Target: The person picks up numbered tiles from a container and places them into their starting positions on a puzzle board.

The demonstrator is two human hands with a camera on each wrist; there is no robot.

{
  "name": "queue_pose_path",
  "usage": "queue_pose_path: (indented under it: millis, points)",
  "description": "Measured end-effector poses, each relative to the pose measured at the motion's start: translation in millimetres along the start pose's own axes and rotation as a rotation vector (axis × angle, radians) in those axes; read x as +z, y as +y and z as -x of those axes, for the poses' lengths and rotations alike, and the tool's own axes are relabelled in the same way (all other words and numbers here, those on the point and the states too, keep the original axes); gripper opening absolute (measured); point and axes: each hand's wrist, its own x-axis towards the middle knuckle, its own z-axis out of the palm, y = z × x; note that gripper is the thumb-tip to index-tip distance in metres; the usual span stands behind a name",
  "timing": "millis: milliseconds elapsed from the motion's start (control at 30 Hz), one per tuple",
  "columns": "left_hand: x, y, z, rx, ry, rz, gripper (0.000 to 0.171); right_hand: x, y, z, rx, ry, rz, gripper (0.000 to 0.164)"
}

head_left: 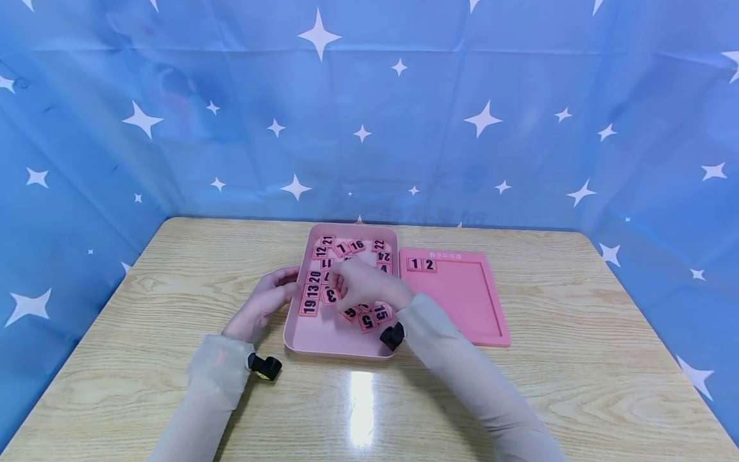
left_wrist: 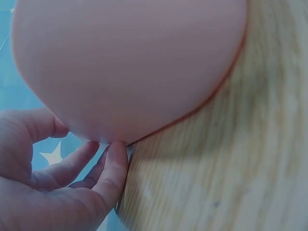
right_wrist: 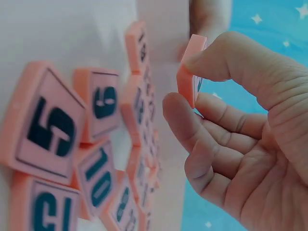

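Note:
A pink tray (head_left: 340, 344) holds many number tiles (head_left: 367, 321). My left hand (head_left: 267, 298) is at its left side; in the left wrist view, the fingertips (left_wrist: 115, 154) touch the tray's outer wall (left_wrist: 139, 72) with fingers only slightly bent. Over the middle of the tray is my right hand (head_left: 366, 282). In the right wrist view it pinches a pink number tile (right_wrist: 186, 87) on edge between thumb and fingers, its number mostly hidden. Nearby in that view are a 5 tile (right_wrist: 50, 122), a 6-or-9 tile (right_wrist: 103, 102) and a 10 tile (right_wrist: 97, 177).
Right of the tray lies a pink framed board (head_left: 450, 305), with a 1 tile (head_left: 414, 264) and a 2 tile (head_left: 430, 265) side by side at its upper left. Everything stands on a wooden table (head_left: 583, 333). A blue star-patterned cloth (head_left: 369, 160) hangs behind.

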Motion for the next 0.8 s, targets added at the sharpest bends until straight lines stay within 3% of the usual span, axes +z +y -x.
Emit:
queue_pose_path:
  millis: [267, 433, 600, 800]
  points:
    - [0.3, 0.4, 0.8, 0.001, 0.001, 0.007, 0.052, -18, 3, 14, -0.016, 0.108, -0.075, 0.037]
    - [0.4, 0.3, 1.1, -0.001, -0.006, 0.004, 0.054, -29, 6, 26, -0.035, 0.175, -0.086, 0.031]
    - [0.2, -0.3, 1.8, -0.003, -0.010, 0.005, 0.053, -38, 10, 35, -0.041, 0.204, -0.104, 0.029]
    - [0.9, 0.6, 2.0, -0.010, -0.005, 0.007, 0.054, -48, 19, 50, 0.011, 0.213, -0.108, 0.033]
